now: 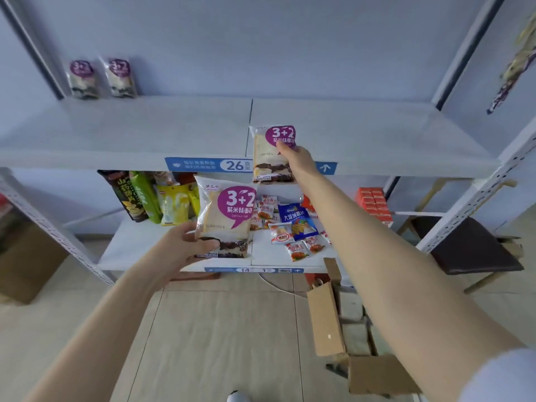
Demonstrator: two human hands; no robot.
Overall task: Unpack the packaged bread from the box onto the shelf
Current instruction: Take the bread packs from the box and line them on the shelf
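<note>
Our right hand [293, 159] pinched one bread pack [268, 158] by its side and held it upright at the front lip of the upper shelf [145, 132], so it could stand like the two packs [82, 79] at the back left. Our left hand [185, 245] curled round a second pack [226, 216] lower down, probably next in line. We judged that more bread lay in the open box [324, 320] on the floor.

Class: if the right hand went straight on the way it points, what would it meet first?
Likely the back wall: the right hand and its pack point across the bare top shelf. The two standing packs sit well to the left. Depth is uncertain.
</note>
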